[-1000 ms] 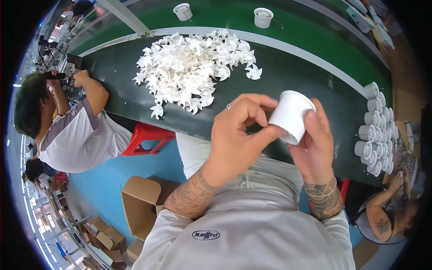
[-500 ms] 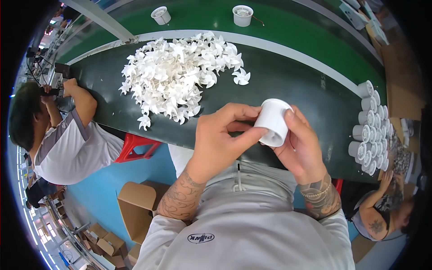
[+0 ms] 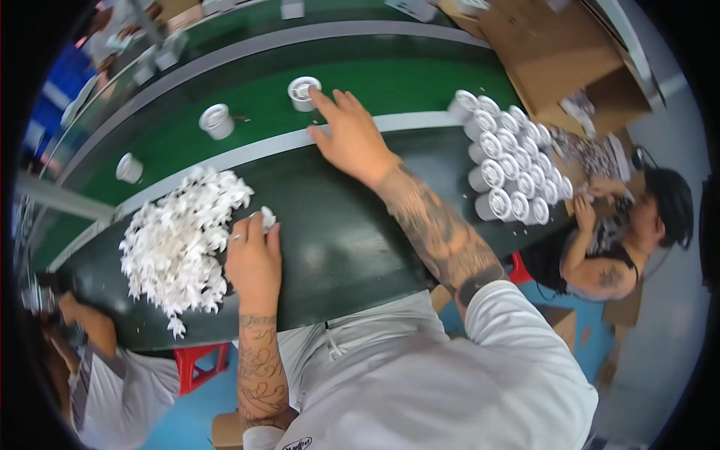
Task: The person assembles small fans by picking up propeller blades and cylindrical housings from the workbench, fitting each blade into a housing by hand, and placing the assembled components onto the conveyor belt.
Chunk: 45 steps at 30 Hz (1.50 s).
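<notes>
My right hand (image 3: 351,136) reaches far forward over the dark table, fingers spread, with its fingertips beside a white round housing (image 3: 303,92) standing on the green belt (image 3: 390,82). It holds nothing. My left hand (image 3: 253,259) rests at the right edge of a pile of small white plastic parts (image 3: 180,244) and its fingers pinch one white part (image 3: 266,218) from that pile.
Two more white housings (image 3: 217,120) (image 3: 129,167) stand further left on the belt. A cluster of white housings (image 3: 506,176) lies at the table's right end. One seated person (image 3: 630,232) works at the right, another (image 3: 82,375) at the lower left. Cardboard boxes (image 3: 570,60) stand behind.
Both hands held one white housing in front of me before. Now that housing stands on the belt, my right hand is off it, and my left hand has dropped to the pile.
</notes>
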{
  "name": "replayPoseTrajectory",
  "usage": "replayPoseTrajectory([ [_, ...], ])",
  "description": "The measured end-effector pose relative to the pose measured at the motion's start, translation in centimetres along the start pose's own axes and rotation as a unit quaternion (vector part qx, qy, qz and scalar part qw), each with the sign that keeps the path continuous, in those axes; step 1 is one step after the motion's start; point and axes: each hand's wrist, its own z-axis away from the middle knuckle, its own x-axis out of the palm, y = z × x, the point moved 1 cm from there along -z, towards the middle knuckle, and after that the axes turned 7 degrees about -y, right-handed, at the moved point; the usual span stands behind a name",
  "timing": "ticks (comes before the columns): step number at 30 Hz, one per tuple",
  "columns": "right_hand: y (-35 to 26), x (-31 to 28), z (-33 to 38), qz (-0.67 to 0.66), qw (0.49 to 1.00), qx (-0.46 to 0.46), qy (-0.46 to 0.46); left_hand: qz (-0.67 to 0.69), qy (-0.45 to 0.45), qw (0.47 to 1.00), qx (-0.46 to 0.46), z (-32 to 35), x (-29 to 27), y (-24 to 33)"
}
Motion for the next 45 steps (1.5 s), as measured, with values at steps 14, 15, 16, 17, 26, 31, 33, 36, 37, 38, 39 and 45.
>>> replayPoseTrajectory([
  [14,2.6,-15.4,21.6,0.317,0.917,0.241,0.017,0.218,-0.015,0.975,-0.032,-0.2,0.9,0.4],
  [15,2.5,-15.0,21.5,0.274,0.935,0.225,0.008,0.248,-0.021,0.967,-0.042,0.0,0.8,0.3],
  [16,1.8,-14.6,21.3,0.267,0.938,0.222,0.009,0.242,-0.017,0.969,-0.045,0.0,0.8,0.0],
  [17,0.8,-14.0,21.2,0.167,0.956,0.241,0.011,0.28,-0.008,0.96,-0.028,0.1,0.9,-0.4],
  [26,-1.7,-10.6,20.8,-0.035,0.988,0.149,0.034,0.614,-0.125,0.764,-0.154,2.1,1.2,1.3],
  [31,-1.5,-10.5,18.9,-0.018,0.992,0.125,0.01,0.635,-0.142,0.747,-0.134,4.6,-0.1,4.6],
  [33,-1.8,-10.4,18.3,-0.176,0.952,0.25,0.013,0.642,-0.154,0.741,-0.123,5.4,-0.5,5.7],
  [36,-3.4,-10.4,17.6,-0.385,0.853,0.354,0.002,0.653,-0.119,0.745,-0.072,5.3,-2.4,7.2],
  [37,-4.2,-10.2,17.4,-0.549,0.76,0.349,0.018,0.643,-0.104,0.756,-0.06,5.3,-2.8,7.4],
  [38,-5.1,-10.0,17.1,-0.693,0.639,0.332,0.034,0.644,-0.109,0.755,-0.062,5.4,-3.2,7.5],
  [39,-6.2,-10.3,16.4,-0.726,0.597,0.341,0.012,0.606,-0.094,0.79,0.003,5.4,-3.7,7.6],
  [45,-9.5,-11.0,15.1,-0.78,0.501,0.373,-0.041,0.51,-0.066,0.85,0.115,5.4,-5.4,9.2],
])
